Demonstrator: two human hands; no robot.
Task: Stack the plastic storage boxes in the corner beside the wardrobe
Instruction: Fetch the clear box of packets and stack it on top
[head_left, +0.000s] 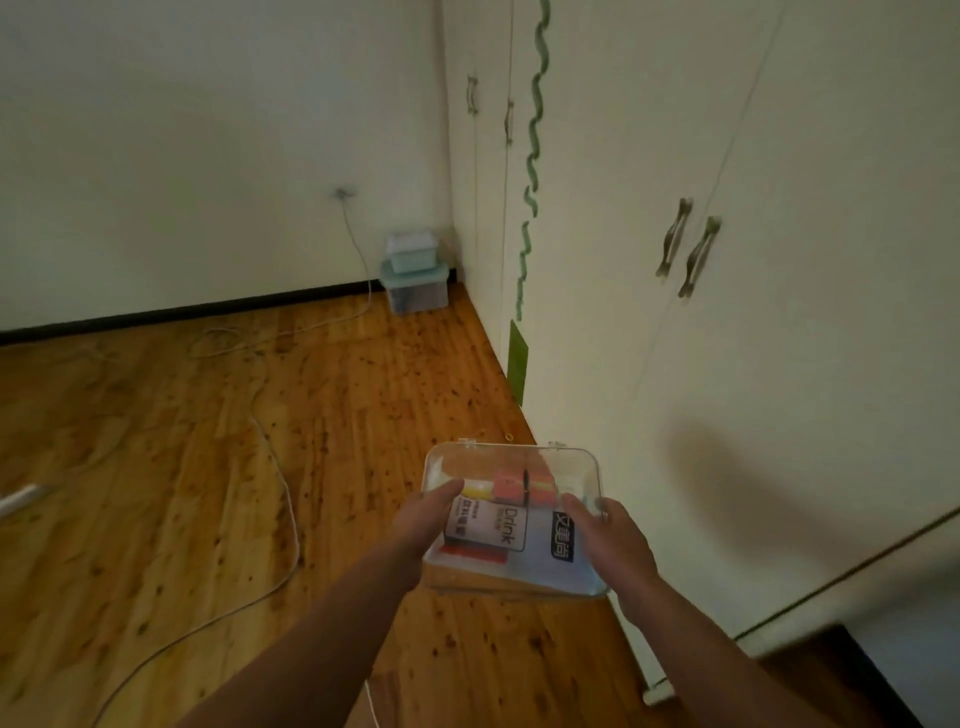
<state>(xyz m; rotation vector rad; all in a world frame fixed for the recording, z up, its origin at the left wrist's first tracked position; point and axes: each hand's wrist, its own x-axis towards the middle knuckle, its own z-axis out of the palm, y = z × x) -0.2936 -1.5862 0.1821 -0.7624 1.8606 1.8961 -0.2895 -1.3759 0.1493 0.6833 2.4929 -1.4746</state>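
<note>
I carry a clear plastic storage box (566, 467) with a flat lid, holding small coloured packets and a card marked "Drink". My left hand (423, 519) grips its left side with the thumb on the lid. My right hand (615, 540) grips its right side the same way. Far ahead, in the corner beside the wardrobe (727, 364), two boxes stand stacked: a larger clear box with a pale blue lid (418, 296) on the floor and a smaller mint box with a white lid (410, 252) on top of it.
A white cable (291, 499) runs from a wall socket down and loops across the wooden floor on the left. The wardrobe doors line the right side, with a green wavy strip along one edge. A pale bar (21, 499) lies at the far left.
</note>
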